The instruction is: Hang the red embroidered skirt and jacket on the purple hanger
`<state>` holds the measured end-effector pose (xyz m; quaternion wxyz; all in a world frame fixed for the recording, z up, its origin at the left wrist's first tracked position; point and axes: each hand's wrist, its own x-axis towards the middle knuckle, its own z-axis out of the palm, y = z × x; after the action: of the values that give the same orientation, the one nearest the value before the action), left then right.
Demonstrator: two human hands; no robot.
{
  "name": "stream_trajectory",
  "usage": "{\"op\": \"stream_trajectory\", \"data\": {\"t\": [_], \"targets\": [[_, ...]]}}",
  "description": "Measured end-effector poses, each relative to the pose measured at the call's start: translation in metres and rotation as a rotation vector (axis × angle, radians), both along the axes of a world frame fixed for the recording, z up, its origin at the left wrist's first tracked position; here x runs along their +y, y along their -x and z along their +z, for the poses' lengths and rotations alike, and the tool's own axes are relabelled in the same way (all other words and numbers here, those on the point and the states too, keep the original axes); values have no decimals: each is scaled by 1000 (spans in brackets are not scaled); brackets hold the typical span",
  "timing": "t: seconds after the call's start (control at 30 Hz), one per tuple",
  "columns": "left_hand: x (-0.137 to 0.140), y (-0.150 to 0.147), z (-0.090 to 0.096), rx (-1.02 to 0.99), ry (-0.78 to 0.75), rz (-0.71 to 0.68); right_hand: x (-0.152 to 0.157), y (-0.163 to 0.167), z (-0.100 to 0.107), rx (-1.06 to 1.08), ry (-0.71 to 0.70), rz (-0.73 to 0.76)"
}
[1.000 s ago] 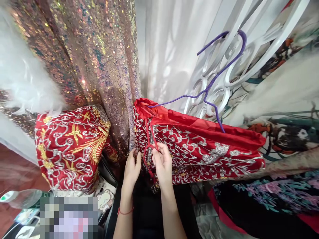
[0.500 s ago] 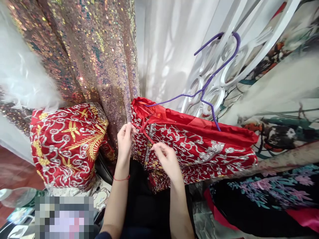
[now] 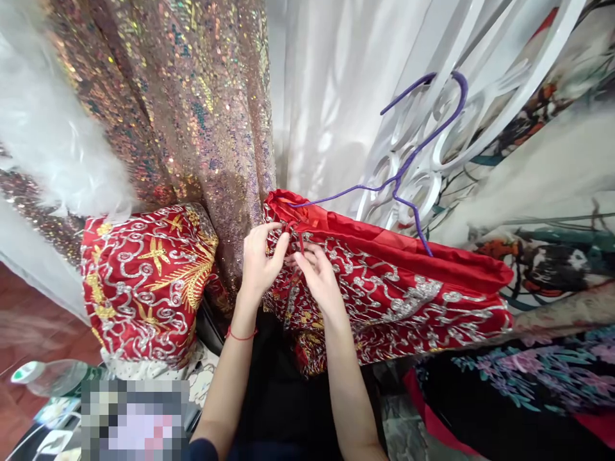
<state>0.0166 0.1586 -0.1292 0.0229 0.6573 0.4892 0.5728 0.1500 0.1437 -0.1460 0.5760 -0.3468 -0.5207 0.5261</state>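
Red tie is pinched between the fingertips of both hands near the top edge of the red garment, close to its left end. The left hand is closed on the tie from the left, thumb and fingers bent around it, a red string worn at the wrist. The right hand is set just beside it, fingers curled onto the tie and the embroidered cloth beneath. The garment is hung on a purple hanger, whose hook is caught on a white scrolled rail above the garment. Silver embroidery is seen across the garment's front. Left of the garment a sequined drape is hung, and beyond that a second red embroidered piece with gold motifs is found. White feathers are seen above that piece. Behind the garment a white curtain is hung. Below and right of the garment, dark floral cloth is laid.
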Motion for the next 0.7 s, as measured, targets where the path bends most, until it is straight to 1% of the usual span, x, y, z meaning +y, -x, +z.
{"op": "stream_trajectory", "data": {"t": [0.07, 0.13, 0.2, 0.3, 0.37, 0.47, 0.5, 0.53, 0.57, 0.63, 0.67, 0.7], "targets": [[1, -3, 4, 30, 42, -79, 6, 5, 5, -28, -48, -61], [3, -4, 6, -12, 50, -110, 8, 4, 13, -97, -101, -80], [5, -5, 7, -94, 47, -112, 8, -1, 21, -136, -138, -88], [6, -7, 7, -208, 38, -73, 5, -10, 31, -74, -172, -189], [4, -8, 6, -282, 36, -96, 4, -13, 34, -45, -182, -248], [-4, -7, 2, -421, 24, -210, 4, -13, 33, -105, -179, -279], [-7, -5, 1, -416, -1, -227, 3, -13, 32, -152, -180, -305], [-10, -3, -1, -365, -32, -224, 2, -13, 32, -220, -181, -352], [-14, 0, -2, -278, -63, -192, 0, -14, 32, -310, -183, -419], [-18, 4, -3, -94, -86, -47, -5, -19, 33, -533, -198, -544], [-19, 4, -3, -53, -82, 51, -8, -22, 35, -643, -210, -561], [-19, 4, -3, -63, -82, 145, -11, -26, 36, -735, -224, -522]]}}
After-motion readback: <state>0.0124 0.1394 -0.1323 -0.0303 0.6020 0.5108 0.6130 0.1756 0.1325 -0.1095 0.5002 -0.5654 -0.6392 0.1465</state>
